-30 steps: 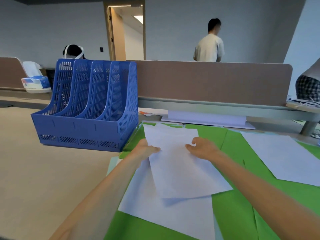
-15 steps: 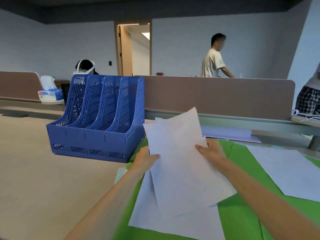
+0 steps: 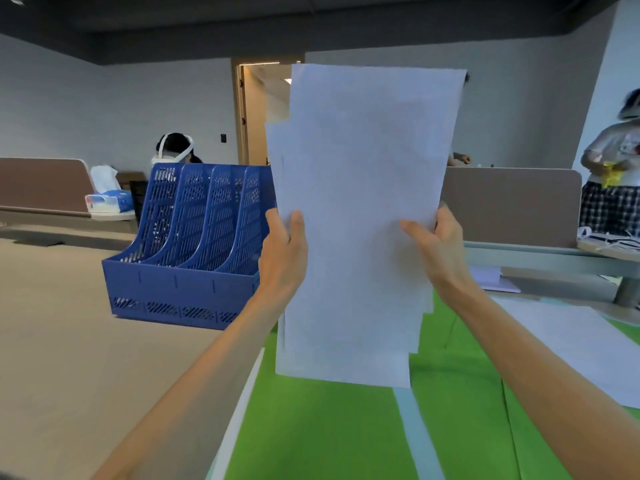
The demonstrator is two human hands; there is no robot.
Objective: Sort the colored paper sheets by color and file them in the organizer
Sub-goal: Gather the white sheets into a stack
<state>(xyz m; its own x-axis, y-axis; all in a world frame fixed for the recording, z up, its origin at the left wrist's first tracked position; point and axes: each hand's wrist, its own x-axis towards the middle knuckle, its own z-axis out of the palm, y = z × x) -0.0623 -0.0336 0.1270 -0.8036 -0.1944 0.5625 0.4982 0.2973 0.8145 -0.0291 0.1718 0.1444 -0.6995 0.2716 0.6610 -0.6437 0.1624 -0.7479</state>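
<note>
fingers (image 3: 446, 218) curled behind and thumbs pressed in front, left hand (image 3: 282, 258) and right hand (image 3: 438, 252) pinching the side edges of a stack of white sheets (image 3: 360, 188). held upright in the air above the desk (image 3: 69, 341), just right of the blue organizer (image 3: 194, 237) and covering its right edge. underneath, green sheets (image 3: 329, 427) spread flat, another white sheet (image 3: 575, 344) lying at far right.

organizer (image 3: 187, 258) on desk (image 3: 69, 358) at left, held sheets (image 3: 360, 220) right of it, other sheets (image 3: 329, 427) lying below
</note>
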